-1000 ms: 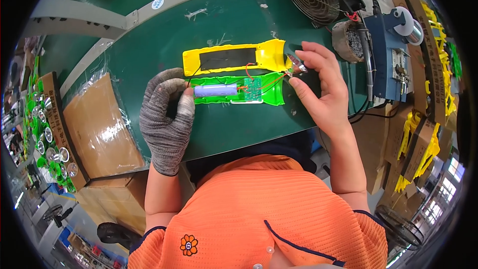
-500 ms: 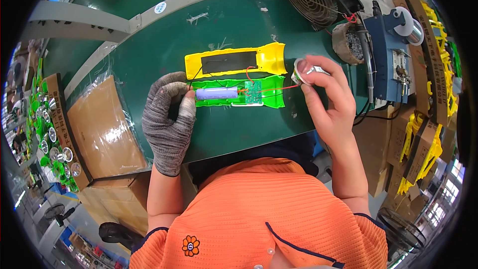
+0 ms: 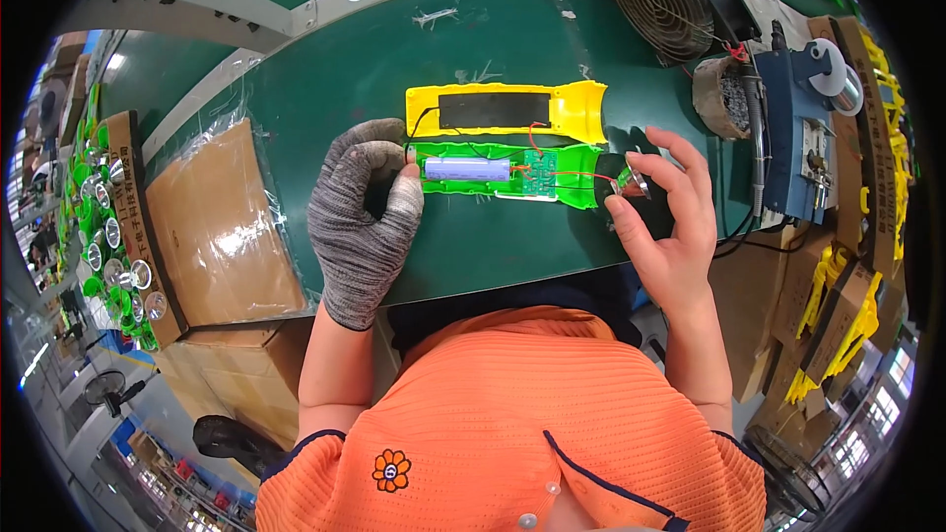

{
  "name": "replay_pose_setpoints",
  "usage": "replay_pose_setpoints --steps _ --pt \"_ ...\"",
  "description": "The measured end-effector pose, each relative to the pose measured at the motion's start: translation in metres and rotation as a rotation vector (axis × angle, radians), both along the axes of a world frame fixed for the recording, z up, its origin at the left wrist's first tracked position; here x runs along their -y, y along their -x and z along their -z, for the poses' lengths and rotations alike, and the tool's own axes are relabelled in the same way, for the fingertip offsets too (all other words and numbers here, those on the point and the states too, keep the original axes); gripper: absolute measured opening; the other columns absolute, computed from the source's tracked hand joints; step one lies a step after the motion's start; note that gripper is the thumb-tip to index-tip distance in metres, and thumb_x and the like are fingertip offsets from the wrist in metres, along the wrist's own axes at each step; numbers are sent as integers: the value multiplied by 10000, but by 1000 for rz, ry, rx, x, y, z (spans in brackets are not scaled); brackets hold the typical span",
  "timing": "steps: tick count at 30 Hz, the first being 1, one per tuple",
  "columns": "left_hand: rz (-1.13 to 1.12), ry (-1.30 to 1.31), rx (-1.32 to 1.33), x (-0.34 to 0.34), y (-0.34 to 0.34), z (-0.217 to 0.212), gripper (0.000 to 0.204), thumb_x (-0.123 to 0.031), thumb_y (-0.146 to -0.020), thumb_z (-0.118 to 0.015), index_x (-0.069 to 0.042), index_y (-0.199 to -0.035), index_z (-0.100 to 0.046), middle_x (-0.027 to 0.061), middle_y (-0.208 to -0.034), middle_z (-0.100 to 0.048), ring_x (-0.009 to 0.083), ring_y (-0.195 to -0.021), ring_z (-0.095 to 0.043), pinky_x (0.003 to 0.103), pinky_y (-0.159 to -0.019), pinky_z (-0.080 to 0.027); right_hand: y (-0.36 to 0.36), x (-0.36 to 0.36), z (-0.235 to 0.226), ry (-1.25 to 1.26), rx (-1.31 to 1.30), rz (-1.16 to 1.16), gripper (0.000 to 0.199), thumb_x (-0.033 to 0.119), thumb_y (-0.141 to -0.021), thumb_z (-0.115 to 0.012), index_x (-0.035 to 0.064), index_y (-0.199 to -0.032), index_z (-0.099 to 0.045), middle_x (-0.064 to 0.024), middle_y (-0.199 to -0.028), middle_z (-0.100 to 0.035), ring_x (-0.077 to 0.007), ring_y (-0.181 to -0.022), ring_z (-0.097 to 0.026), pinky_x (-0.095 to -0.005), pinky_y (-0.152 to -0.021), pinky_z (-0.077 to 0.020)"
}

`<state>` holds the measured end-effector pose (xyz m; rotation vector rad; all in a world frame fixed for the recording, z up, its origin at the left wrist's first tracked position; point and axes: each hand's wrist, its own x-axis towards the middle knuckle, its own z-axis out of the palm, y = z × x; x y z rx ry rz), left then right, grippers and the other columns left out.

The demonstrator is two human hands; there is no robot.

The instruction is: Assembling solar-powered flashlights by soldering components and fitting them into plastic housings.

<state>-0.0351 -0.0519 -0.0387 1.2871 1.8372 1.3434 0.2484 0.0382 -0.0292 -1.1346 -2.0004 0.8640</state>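
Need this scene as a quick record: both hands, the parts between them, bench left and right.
left hand: gray glove, fingertips at left end of green shell
right hand: bare, holding shiny lamp cup
green shell: open side up; purple battery, circuit board inside
yellow shell: beyond green shell; black panel inside
red wire: runs toward lamp cup
bench left: cardboard sheet
bench right: fan, soldering iron, solder spool

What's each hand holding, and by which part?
The right hand holds a silvery reflector by its rim; the left hand holds the green shell at its left end.
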Motion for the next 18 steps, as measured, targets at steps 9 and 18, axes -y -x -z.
replay_pose_setpoints --steps 9,18 --pt "13 -10 21 -2 3 0 206 68 -876 -715 -11 -1058 -660 94 -1197 -680 115 -951 -671 261 -867 -565 18 -6 -1 -100 84 -88 374 48 -812 -813 46 -1174 -721 -170 -1362 -586 -309 -1135 -598 -357 -825 -547" --pt "26 -52 60 -2 2 3 197 74 -889 -715 -11 -1061 -669 87 -1195 -680 119 -989 -672 264 -894 -562 20 -12 3 -185 100 -134 261 41 -821 -796 80 -1077 -761 -146 -1322 -617 -325 -1149 -590 -376 -865 -507"
